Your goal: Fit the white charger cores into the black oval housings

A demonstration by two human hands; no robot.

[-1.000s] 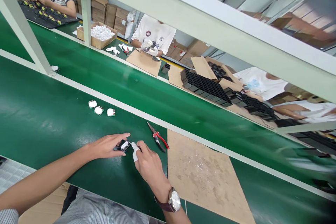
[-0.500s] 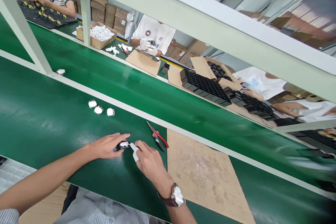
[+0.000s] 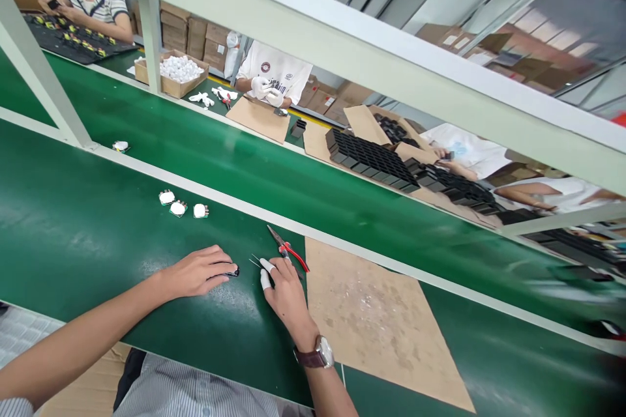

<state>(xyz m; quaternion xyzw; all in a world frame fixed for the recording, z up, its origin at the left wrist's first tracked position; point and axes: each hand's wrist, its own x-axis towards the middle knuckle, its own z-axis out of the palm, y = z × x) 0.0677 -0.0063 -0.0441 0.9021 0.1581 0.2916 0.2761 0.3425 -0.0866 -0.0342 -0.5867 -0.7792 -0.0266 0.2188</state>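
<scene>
My left hand (image 3: 198, 270) rests on the green bench, fingers closed over a small black housing (image 3: 233, 272); most of it is hidden under the fingertips. To the right, my right hand (image 3: 284, 293), with white covers on two fingers, is closed on a pair of tweezers (image 3: 255, 261). Only their two thin prongs show, pointing left, apart from the housing. Close beyond that hand lie needle-nose pliers (image 3: 285, 248) with red and dark handles. Small circuit boards with white tops (image 3: 178, 208) lie farther off on the bench.
A cardboard sheet (image 3: 376, 319) lies right of my hands. A pale rail (image 3: 235, 208) separates the bench from a green belt (image 3: 215, 156), where another white-topped board (image 3: 120, 146) lies by a post. Co-workers sit opposite, near black trays (image 3: 372, 159) and a box of white pieces (image 3: 178, 81).
My right hand has drawn back rightward from the black housing, and the tweezer prongs now show. My left fingers have folded over the housing, hiding its white contents. The view has shifted slightly.
</scene>
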